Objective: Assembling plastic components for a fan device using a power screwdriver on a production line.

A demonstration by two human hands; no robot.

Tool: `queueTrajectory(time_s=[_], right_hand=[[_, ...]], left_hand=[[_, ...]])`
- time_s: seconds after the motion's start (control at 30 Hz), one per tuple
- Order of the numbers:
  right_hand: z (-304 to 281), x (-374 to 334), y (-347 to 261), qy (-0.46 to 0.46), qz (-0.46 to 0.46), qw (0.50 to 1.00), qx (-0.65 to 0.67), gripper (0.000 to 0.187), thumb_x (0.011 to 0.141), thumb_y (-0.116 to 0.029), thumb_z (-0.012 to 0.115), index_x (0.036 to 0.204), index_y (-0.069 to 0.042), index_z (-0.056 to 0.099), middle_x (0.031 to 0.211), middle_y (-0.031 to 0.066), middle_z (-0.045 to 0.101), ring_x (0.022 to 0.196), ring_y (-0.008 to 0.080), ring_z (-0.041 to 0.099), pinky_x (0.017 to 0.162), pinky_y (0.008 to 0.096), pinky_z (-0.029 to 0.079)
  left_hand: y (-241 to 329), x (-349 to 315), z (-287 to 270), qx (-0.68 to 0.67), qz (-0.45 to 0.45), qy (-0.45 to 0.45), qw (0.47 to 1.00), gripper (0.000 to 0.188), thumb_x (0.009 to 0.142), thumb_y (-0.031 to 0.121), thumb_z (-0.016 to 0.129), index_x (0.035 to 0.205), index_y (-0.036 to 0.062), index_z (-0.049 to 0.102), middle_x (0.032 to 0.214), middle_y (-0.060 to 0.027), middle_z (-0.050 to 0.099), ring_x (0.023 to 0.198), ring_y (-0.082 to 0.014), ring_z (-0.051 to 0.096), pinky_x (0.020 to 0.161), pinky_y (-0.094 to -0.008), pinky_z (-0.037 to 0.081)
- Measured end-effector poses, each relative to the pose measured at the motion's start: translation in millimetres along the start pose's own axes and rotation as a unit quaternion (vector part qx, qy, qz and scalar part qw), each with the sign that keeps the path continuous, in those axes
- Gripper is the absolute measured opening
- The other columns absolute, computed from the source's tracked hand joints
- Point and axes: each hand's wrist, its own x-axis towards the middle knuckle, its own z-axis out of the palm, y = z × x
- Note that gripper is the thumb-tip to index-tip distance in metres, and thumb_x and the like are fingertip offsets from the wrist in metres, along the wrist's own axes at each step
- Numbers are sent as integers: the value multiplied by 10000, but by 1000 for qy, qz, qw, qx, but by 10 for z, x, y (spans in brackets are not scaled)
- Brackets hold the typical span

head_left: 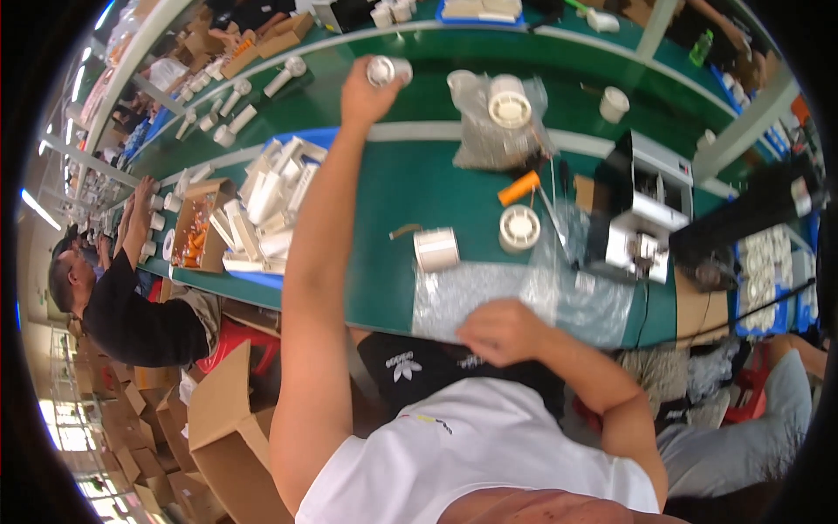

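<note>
My left arm stretches far across the green bench, and my left hand [367,100] is closed around a white plastic cylinder [388,72] above the far green strip. Close to my body, my right hand [504,332] hangs over the bench's front edge with its fingers curled in; no object shows in it. Beside it lies a clear plastic bag [471,293]. A white cylinder [436,250] lies on its side at that bag's far edge. Further right sits a round white slotted part [519,229], near an orange-handled tool [519,188].
On the left are a blue tray of white housings [271,188] and a carton of orange parts [199,225]. A bag with a round white part [509,109] lies farther back. A metal machine [642,210] stands right. A co-worker [144,306] sits left; cardboard boxes [231,437] are below.
</note>
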Motion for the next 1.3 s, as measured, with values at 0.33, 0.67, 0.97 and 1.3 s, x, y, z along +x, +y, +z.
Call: queueTrajectory(time_s=[0.33, 0.67, 0.97, 1.3], right_hand=[[-397, -191, -413, 232, 273, 834, 420, 582, 827, 5, 708, 1365, -8, 487, 1161, 94, 615, 998, 165, 631, 856, 289, 516], [-175, -577, -417, 242, 222, 886, 327, 639, 768, 40, 769, 1332, 5, 472, 1308, 144, 556, 1176, 213, 573, 1014, 355, 470], [-621, -510, -414, 145, 252, 957, 20, 454, 752, 50, 694, 1187, -55, 617, 1221, 114, 634, 1066, 209, 642, 839, 297, 522], [-827, 644, -358, 192, 136, 965, -117, 271, 785, 21, 669, 1051, -30, 674, 951, 89, 689, 771, 198, 660, 623, 290, 489]], left_hand=[[1875, -2443, -1293, -464, 11, -187, 866, 631, 746, -57, 716, 1295, 89, 441, 1418, -155, 379, 1254, -275, 510, 1005, -413, 485], [1904, -3209, -994, -490, -56, -291, 820, 783, 790, -31, 705, 1446, 38, 283, 1475, -162, 329, 1336, -287, 430, 1109, -449, 362], [1817, -3167, -830, -421, -70, -247, 870, 509, 763, 68, 759, 1229, 37, 557, 1186, -137, 568, 1093, -274, 603, 898, -362, 515], [1666, -2884, -931, -331, 13, -267, 905, 518, 785, 147, 709, 1255, 16, 533, 1150, -186, 577, 1055, -348, 589, 925, -391, 467]])
